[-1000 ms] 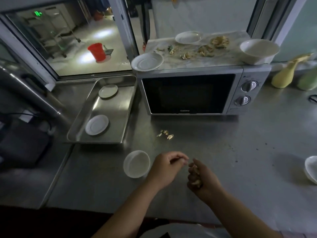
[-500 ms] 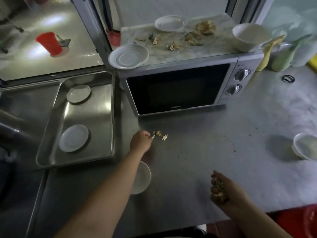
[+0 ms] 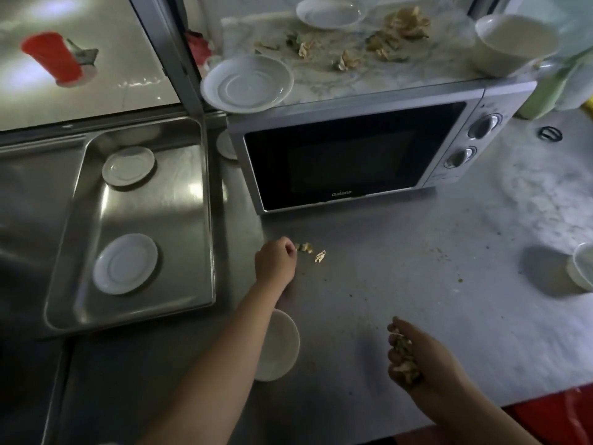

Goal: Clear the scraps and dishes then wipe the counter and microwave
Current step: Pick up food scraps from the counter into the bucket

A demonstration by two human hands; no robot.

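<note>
Here, every place is given relative to the microwave (image 3: 353,149).

Tray (image 3: 64,284): we see it left of the microwave, two small white saucers lying in it.

Left hand (image 3: 276,260): we reach it out in front of the microwave door, fingers curled, the tips at the nearest of the loose scraps (image 3: 309,250) on the bench (image 3: 401,284). It seems to pinch one piece, though we cannot tell for sure.

Small bowl (image 3: 279,345): on the bench well in front of the microwave, partly hidden under our left forearm.

Right hand (image 3: 414,354): nearer us, in front of the microwave's right end, curled round a fistful of gathered scraps.

Microwave top: a saucer (image 3: 247,83) overhangs its left front corner; another plate, more crumpled scraps and a large bowl (image 3: 513,43) sit further along it.

Far right: another bowl (image 3: 582,268) at the edge of view, on the bench.

Risks, as we judge them: the full right hand may shed bits if it loosens; our forearm could knock the small bowl as it draws back; the overhanging saucer could tip if the microwave is bumped; fine crumbs will need the wipe.
</note>
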